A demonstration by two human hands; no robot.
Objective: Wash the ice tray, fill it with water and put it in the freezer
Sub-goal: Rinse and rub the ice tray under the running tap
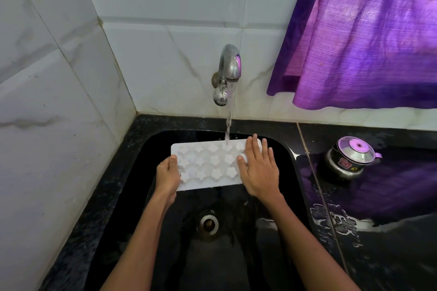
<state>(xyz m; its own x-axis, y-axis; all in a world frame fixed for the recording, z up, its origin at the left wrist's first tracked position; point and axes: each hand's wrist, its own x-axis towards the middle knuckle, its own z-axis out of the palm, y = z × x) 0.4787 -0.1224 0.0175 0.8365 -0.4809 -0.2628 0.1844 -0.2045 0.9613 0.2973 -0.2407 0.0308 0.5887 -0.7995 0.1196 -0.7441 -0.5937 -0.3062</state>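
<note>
The white ice tray (208,164) is held level over the black sink (287,149), under the tap (229,66), whose running stream lands on the tray's far edge just left of the right hand's fingertips. The left hand (168,176) grips the tray's left end: its thumb lies curled over the top edge, and the other fingers are hidden beneath, so how they lie cannot be told. The right hand (259,170) rests flat on the tray's right end, fingers straight and close together, pointing toward the wall, the thumb spread out over the flower-shaped cells. The sink's drain (208,224) sits below and between the two wrists. Well to the right of the right hand's fingers, a small lidded steel pot (350,158) stands on the wet black counter (378,231), under a purple curtain (359,35).
</note>
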